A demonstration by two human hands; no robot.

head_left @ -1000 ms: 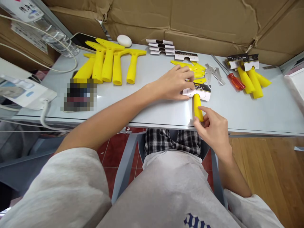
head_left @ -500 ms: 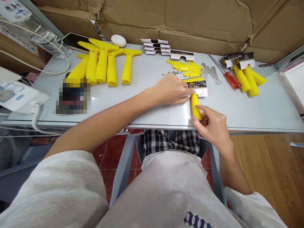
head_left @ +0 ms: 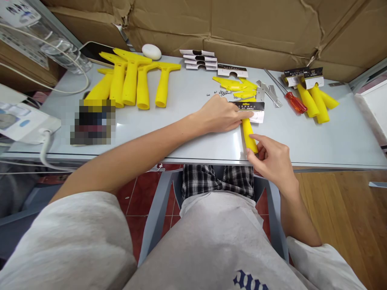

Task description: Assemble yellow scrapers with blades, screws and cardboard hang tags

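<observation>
A yellow plastic scraper (head_left: 249, 135) lies near the table's front edge, its hollow handle toward me. Over its head sits a folded black-and-white header card (head_left: 257, 114). My left hand (head_left: 222, 114) is closed at the card's left side, its index finger stretched across the card's lower part; the other fingertips are partly hidden. My right hand (head_left: 270, 159) pinches the handle's lower end between thumb and index finger, the other fingers curled. Just beyond the card are several yellow blade covers (head_left: 231, 85), small screws (head_left: 223, 93) and metal blades (head_left: 270, 95).
Several yellow scraper handles (head_left: 130, 80) lie at the left by a phone (head_left: 95, 54) and a white oval object (head_left: 151, 52). Folded cards (head_left: 199, 60) are at the back. A red-handled screwdriver (head_left: 294, 102) and carded scrapers (head_left: 319, 102) lie right. Cardboard (head_left: 256, 24) borders the back.
My left index finger has reached further right across the card. The handle's lower end and my right hand have shifted very slightly right.
</observation>
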